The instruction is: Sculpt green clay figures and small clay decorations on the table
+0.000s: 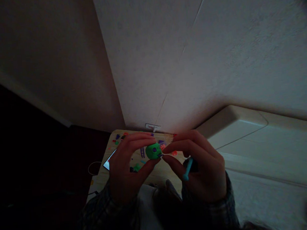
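My left hand [128,163] holds a small green clay lump [150,152] between fingers and thumb. Dark purple spots show on the lump's face. My right hand [202,164] is closed, its thumb and forefinger pinched at the lump's right edge. Something thin, partly purple, shows at those fingertips, too small to name. A teal stick tool with a rounded end [188,169] sticks out of the right hand between thumb and fingers. Below the hands, bits of coloured clay, among them a green piece [137,166] and a purple ladder-shaped piece [142,152], lie on the table.
The small light-wood table [104,177] stands against the wall [150,76]. A phone or tablet [107,164] lies at its left, partly behind my left hand, near a white cable [89,163]. A pale headboard-like panel [240,133] rises at the right. The room is dim.
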The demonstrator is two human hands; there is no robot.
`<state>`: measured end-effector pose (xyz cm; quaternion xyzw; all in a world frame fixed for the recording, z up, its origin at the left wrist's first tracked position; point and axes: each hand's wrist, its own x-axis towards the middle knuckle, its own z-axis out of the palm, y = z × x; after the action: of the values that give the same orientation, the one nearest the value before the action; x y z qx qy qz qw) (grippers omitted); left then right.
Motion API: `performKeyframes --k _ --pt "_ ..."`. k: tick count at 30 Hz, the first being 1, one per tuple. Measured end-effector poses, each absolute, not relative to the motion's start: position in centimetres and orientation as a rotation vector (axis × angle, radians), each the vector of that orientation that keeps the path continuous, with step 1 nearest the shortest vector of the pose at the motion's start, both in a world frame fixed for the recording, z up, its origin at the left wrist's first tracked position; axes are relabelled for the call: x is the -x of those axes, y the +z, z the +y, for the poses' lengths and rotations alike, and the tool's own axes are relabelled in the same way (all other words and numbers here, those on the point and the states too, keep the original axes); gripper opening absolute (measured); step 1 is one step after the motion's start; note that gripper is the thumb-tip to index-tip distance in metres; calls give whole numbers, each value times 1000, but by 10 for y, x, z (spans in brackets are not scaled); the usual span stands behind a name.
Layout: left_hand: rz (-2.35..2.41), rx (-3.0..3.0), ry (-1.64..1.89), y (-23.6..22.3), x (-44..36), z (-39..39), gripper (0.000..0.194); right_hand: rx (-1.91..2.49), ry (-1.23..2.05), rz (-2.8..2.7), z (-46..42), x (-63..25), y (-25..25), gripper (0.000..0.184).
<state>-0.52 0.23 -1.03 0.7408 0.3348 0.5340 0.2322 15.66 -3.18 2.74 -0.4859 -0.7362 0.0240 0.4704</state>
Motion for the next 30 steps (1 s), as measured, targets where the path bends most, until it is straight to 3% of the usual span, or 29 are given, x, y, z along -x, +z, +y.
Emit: performKeyframes --k 30 --pt "842 -1982 1480 -12 5 2 29 1182 63 -1819 -33 -156 28 1"
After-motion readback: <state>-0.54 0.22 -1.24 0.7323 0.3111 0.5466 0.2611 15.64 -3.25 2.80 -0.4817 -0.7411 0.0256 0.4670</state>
